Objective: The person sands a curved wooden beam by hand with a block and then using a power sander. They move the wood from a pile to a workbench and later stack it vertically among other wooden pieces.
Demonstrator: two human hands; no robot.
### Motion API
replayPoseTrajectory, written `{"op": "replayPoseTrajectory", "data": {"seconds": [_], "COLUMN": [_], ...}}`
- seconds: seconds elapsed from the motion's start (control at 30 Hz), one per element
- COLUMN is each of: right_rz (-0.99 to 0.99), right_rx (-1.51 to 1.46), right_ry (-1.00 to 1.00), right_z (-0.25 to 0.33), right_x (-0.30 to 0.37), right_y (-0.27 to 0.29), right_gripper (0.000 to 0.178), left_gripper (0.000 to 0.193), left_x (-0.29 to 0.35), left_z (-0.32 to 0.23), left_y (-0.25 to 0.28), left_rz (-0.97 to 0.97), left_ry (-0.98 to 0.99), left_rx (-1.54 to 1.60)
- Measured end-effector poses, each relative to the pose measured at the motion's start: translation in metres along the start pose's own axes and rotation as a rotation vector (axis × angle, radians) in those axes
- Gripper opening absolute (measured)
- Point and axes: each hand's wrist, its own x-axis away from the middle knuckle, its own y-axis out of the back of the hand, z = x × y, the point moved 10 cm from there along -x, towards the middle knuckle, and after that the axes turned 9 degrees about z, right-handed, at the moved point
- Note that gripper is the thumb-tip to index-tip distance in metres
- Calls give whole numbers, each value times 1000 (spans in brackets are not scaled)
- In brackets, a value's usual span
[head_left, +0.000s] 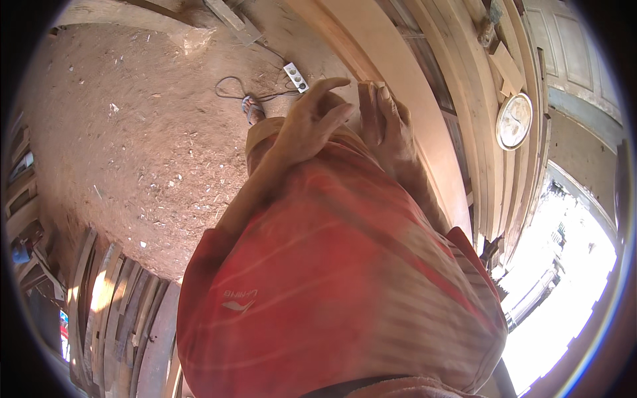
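Observation:
My left hand (313,123) is raised in front of my red shirt, its fingers loosely curved and the thumb apart. Nothing shows between them. Close beside it, my right hand (396,129) is closed around a small brown block (368,109), which looks like wood; my fingers cover part of it. A gap separates the two hands. Just to the right of my right hand runs a long, smooth wooden board (424,96), its face pale brown.
Stacked timber (458,79) stands behind the board, with a round, stained lid (514,121) on it. A white power strip (296,77) and its looped cable (229,86) lie on the dirt floor (133,132) near my sandalled foot (251,108). More planks (109,312) lean at lower left.

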Motion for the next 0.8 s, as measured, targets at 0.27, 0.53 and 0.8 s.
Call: {"op": "replayPoseTrajectory", "data": {"seconds": [0.27,0.53,0.8], "right_rz": [86,308,294], "right_rx": [-699,-535,-187], "right_ry": [-522,-431,-354], "right_z": [-1,-23,22], "right_x": [15,35,29], "right_y": [-21,-32,-26], "right_gripper": [52,43,29], "left_gripper": [25,19,17], "left_x": [-18,-5,10], "left_z": [-3,-1,12], "left_y": [-15,0,5], "left_rz": [118,-30,-101], "left_ry": [-89,-101,6], "left_rx": [140,69,129]}}
